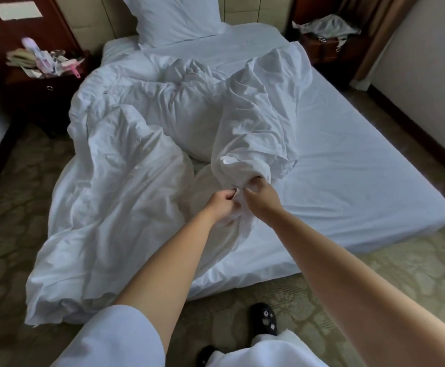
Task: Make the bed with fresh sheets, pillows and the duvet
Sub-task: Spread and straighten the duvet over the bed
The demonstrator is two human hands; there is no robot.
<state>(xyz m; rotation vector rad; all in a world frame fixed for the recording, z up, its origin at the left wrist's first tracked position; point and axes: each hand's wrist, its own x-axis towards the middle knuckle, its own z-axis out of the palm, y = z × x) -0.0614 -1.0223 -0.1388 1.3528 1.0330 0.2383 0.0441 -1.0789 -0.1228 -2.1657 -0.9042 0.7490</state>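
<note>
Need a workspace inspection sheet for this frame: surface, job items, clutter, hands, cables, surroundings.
Surface: mattress covered by a smooth white fitted sheet, right half bare.
Job's things: duvet crumpled over the left half, its edge spilling onto the floor; one pillow upright against the headboard.
Clutter: left nightstand holds mixed small items; right nightstand holds crumpled white cloth.
Grippers: left hand and right hand both pinch one bunched part of the duvet near the foot of the bed.
Cables: nothing seen.
Surroundings: patterned carpet, curtain at right, black shoe by the bed.
</note>
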